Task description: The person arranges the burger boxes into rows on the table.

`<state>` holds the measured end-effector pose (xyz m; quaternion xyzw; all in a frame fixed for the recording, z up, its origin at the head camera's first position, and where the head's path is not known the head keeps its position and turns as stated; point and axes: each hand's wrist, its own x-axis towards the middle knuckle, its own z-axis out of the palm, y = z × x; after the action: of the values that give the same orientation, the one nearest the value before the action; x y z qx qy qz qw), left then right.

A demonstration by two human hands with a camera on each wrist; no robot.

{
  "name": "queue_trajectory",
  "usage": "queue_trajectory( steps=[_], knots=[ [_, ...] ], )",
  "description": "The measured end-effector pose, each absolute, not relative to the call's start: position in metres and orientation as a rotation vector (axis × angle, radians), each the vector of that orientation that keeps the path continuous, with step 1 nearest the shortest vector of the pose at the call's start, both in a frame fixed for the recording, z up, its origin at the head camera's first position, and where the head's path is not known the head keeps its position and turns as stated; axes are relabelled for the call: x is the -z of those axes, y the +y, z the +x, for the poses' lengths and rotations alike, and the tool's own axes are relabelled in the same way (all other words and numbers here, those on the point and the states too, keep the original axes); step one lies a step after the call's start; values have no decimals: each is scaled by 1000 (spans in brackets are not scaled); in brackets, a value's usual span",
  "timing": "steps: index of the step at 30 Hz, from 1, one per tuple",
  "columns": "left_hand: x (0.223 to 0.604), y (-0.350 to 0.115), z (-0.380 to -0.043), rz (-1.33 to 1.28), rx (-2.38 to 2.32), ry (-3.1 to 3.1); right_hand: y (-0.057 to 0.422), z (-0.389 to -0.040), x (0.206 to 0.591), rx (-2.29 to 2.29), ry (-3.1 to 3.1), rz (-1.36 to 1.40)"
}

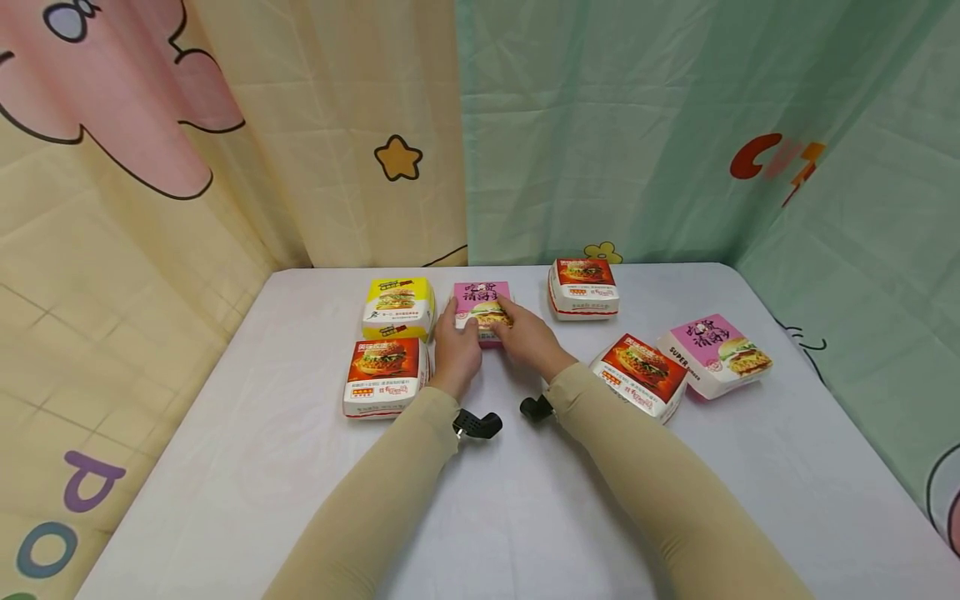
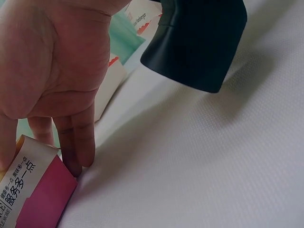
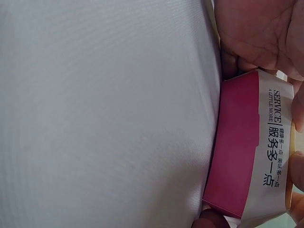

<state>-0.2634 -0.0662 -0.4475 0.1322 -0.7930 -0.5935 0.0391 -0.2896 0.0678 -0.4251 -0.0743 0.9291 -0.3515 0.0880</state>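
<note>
A pink burger box [image 1: 480,293] with a burger picture on its lid sits at the middle back of the table, between both hands. My left hand [image 1: 456,352] grips its left side, thumb at the near top edge and fingers along the side. On the opposite side my right hand [image 1: 532,337] holds it, thumb also near the front edge. The right wrist view shows the box's magenta lower front [image 3: 235,147] close against the white cloth. Left of the hands are a yellow burger box [image 1: 397,307] and, nearer, a red burger box [image 1: 385,377].
On the right, a red burger box [image 1: 583,288] stands at the back, another red box [image 1: 642,375] lies angled beside the right forearm, and a second pink box [image 1: 714,354] touches or nearly touches it. A white cloth covers the table [image 1: 225,467]; printed curtains [image 1: 600,125] hang around it.
</note>
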Motion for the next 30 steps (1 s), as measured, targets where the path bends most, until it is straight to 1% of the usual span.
queue_trajectory(
  steps=[30],
  knots=[
    [450, -68, -264, 362, 1775, -2463, 68, -290, 431, 1058, 2785, -239]
  ],
)
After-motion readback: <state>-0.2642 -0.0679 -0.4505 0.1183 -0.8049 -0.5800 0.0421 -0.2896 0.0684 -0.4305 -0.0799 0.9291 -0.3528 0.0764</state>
